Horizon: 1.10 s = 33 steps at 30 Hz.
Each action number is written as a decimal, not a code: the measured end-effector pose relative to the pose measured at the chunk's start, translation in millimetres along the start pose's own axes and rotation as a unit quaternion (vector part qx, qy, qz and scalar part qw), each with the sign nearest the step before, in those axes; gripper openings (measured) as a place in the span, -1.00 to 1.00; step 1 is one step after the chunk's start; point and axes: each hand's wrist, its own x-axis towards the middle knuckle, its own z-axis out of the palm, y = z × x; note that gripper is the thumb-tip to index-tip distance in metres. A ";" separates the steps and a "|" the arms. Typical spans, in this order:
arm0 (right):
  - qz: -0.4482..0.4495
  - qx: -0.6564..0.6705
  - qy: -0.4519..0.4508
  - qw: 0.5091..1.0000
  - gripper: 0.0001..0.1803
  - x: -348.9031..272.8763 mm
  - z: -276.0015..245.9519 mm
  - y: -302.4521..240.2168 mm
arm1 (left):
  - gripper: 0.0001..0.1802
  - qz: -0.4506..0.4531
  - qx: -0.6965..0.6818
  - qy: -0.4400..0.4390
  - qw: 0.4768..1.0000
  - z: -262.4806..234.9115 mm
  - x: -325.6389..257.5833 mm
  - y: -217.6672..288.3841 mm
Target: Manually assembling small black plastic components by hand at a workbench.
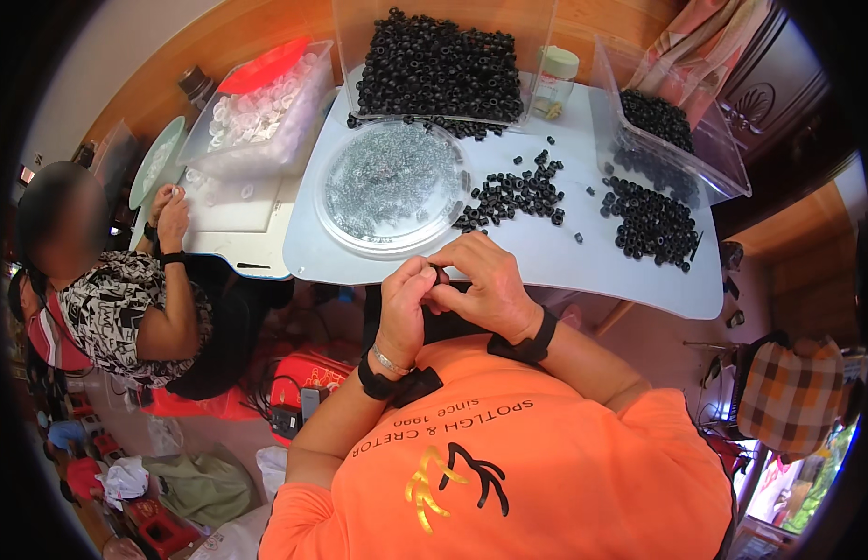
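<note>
Just off the table's near edge, my left hand (403, 303) and my right hand (483, 285) meet in front of my chest. Between their fingertips they pinch a small black ring-shaped part (440, 275), mostly covered by the fingers. Beyond them stands a round clear tray (327, 219) full of tiny transparent pieces. A loose heap of small black ring-shaped parts (518, 196) lies to its right, and another pile (651, 222) sits farther right.
At the back stands a large clear bin (537, 56) of black parts; another clear bin (723, 154) leans at right beside a lidded jar (553, 84). Left, a bin (205, 140) holds white pieces under a red scoop-like dish (264, 67). A co-worker (126, 299) sits at left.
</note>
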 end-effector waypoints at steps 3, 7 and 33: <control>0.001 0.000 0.001 1.000 -0.67 0.6 -1.3 -0.9 | -0.73 0.000 -0.010 0.000 1.000 1.1 -0.1 0.4; 0.006 0.000 -0.008 1.000 -0.66 0.4 -2.5 -0.1 | -0.73 0.001 -0.020 0.001 1.000 2.7 0.0 1.4; 0.018 -0.038 -0.024 0.999 -0.69 -3.8 -6.9 2.9 | -0.65 -0.056 0.016 -0.017 0.998 -1.0 0.1 1.3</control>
